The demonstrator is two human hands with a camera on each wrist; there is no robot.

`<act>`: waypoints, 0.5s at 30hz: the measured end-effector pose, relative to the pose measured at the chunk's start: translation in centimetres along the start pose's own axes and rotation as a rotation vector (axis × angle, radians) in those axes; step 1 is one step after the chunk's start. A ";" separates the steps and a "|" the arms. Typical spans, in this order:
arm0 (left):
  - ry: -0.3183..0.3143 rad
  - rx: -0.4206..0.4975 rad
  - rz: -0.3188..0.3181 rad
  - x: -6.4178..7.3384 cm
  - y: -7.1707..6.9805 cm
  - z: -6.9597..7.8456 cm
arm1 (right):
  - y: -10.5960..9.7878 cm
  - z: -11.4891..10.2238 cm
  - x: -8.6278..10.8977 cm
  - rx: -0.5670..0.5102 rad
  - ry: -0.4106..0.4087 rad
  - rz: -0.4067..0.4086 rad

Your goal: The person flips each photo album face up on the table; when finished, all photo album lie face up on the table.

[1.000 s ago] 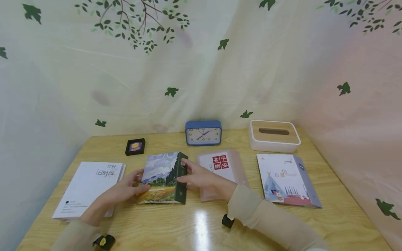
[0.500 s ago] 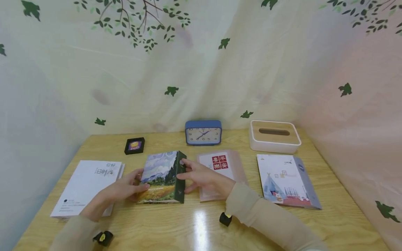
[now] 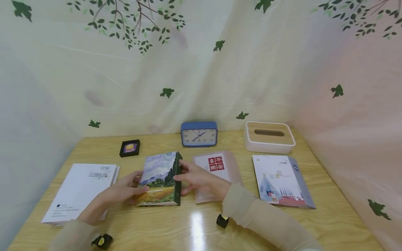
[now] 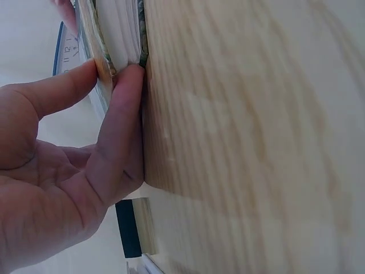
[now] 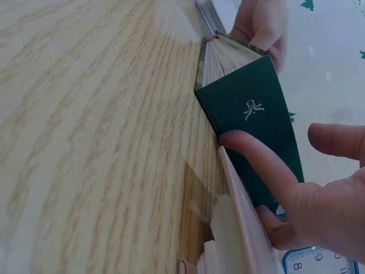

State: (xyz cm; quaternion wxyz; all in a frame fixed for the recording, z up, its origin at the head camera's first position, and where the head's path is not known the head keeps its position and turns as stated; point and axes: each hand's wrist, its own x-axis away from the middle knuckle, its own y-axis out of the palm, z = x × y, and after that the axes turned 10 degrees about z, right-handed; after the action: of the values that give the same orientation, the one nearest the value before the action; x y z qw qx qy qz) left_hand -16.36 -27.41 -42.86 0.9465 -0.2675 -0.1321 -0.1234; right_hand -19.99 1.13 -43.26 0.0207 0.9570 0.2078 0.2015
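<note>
A thick book (image 3: 159, 179) with a painted landscape cover and dark green spine (image 5: 251, 114) lies at the table's middle left, cover up. My left hand (image 3: 125, 186) holds its left side, thumb on the cover and a finger against the page edges (image 4: 122, 34). On the opposite side, fingers of my right hand (image 3: 198, 176) touch the spine, while its thumb stands apart from it in the right wrist view. My right forearm passes over a pinkish book (image 3: 233, 167) with red square lettering. A white book (image 3: 81, 190) lies beside my left hand.
Along the back of the table (image 3: 163, 230) stand a small black frame (image 3: 129, 148), a blue clock (image 3: 199, 134) and a white tissue box (image 3: 270, 137) with a wooden top. Another book (image 3: 281, 179) with a tent picture lies at the right. A patterned cloth hangs behind.
The landscape book has turned slightly, and less of its green spine shows from above. Both hands remain at its sides. The head view has shifted a little.
</note>
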 end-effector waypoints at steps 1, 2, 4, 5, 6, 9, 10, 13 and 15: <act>-0.005 0.005 0.000 0.0 0.1 0.1 | 0.0 0.0 0.0 -0.007 0.000 0.001; -0.008 0.006 0.002 0.0 0.2 0.1 | -0.1 0.1 0.0 -0.015 -0.003 0.001; -0.003 -0.001 0.002 -0.1 0.4 0.2 | -0.2 0.1 0.0 -0.025 -0.011 0.001; 0.001 -0.002 0.001 -0.1 0.4 0.2 | -0.2 0.1 0.0 -0.032 -0.015 0.000; 0.006 -0.002 0.001 -0.1 0.4 0.2 | -0.2 0.2 -0.1 -0.037 -0.018 0.000; 0.023 -0.003 -0.001 -0.1 0.6 0.3 | -0.2 0.2 -0.1 -0.048 -0.025 -0.003; 0.022 0.001 0.001 -0.1 0.6 0.3 | -0.2 0.1 -0.1 -0.054 -0.024 -0.002; 0.014 0.010 0.012 0.0 0.6 0.4 | -0.2 0.1 -0.1 -0.074 -0.016 0.008; 0.003 0.008 0.021 0.1 0.6 0.5 | -0.1 0.1 -0.1 -0.093 -0.005 0.015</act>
State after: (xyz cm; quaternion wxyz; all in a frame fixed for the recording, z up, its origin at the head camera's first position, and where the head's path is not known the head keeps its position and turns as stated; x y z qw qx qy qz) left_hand -16.18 -26.68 -42.69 0.9490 -0.2647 -0.1282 -0.1132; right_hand -20.09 1.16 -43.40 0.0640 0.9570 0.1912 0.2086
